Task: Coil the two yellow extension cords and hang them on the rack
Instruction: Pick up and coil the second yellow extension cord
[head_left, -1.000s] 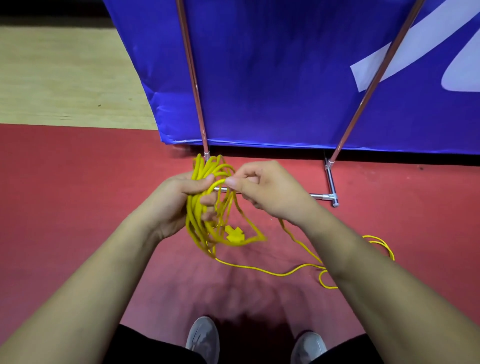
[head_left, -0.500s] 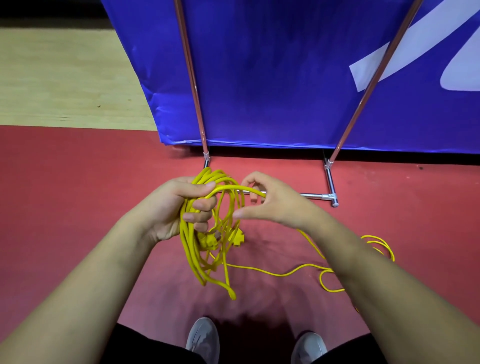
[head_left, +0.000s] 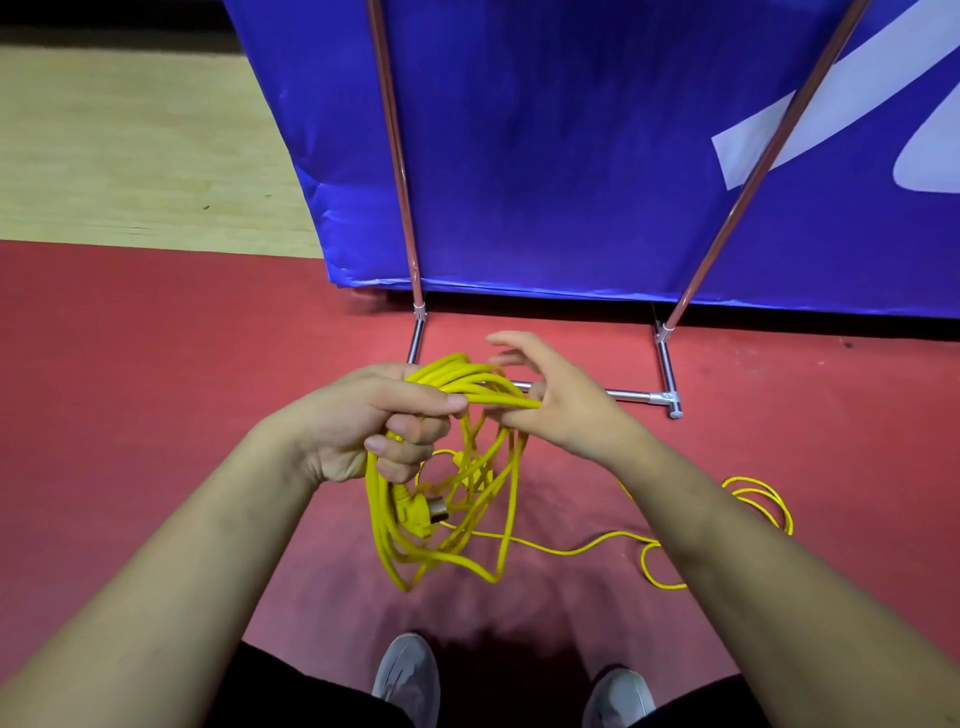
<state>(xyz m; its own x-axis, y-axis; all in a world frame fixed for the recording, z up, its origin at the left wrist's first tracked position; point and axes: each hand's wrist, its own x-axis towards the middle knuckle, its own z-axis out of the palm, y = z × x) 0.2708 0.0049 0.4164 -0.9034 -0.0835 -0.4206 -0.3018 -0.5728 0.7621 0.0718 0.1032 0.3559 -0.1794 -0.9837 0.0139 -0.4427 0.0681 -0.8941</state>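
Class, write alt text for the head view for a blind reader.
A person's left hand grips a hanging coil of yellow extension cord, while the right hand, fingers spread, touches its top strands. More loose cord trails on the red floor near a metal rack.

Red floor (head_left: 156, 389) bears the rack base (head_left: 631, 397), trailing yellow cord (head_left: 763, 491) and two shoes (head_left: 408, 675).

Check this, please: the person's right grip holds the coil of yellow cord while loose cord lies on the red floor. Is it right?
No. The head view shows the left grip holding the coil; the right grip is open. The rest holds.
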